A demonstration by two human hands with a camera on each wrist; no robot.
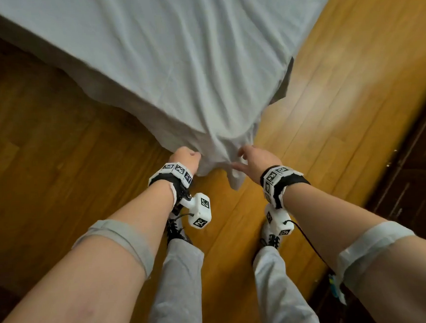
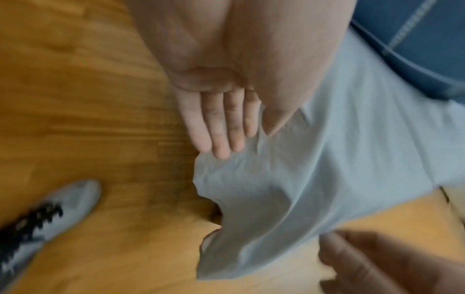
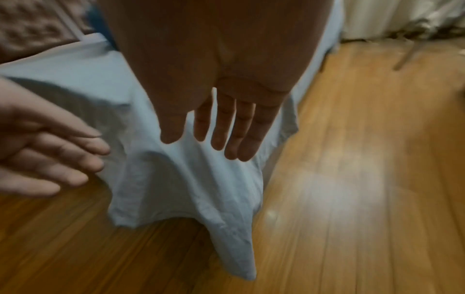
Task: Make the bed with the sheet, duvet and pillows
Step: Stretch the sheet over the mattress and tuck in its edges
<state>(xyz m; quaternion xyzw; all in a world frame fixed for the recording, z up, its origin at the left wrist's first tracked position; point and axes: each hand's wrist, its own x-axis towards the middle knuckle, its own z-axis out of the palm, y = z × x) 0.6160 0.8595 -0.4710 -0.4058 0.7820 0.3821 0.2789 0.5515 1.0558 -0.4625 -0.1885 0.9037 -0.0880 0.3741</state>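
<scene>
A pale blue-grey sheet [image 1: 176, 63] covers the bed, and its corner droops off the near corner of the bed toward the floor. My left hand [image 1: 185, 156] is at the left side of that hanging corner; in the left wrist view the left hand [image 2: 221, 123] has straight fingers whose tips touch the sheet [image 2: 314, 179]. My right hand [image 1: 253, 159] is at the corner's right side. The right wrist view shows the right hand [image 3: 226, 123] with straight fingers in front of the sheet [image 3: 181, 189], and the left hand [image 3: 50, 155] spread beside it. Neither hand grips cloth.
Wooden floor [image 1: 56, 146] surrounds the bed corner. Dark wooden furniture [image 1: 412, 174] lines the right side. My shoes [image 1: 176, 232] stand just short of the hanging sheet. A dark blue mattress [image 2: 415, 39] shows under the sheet. White bedding [image 3: 402, 18] lies on the floor beyond.
</scene>
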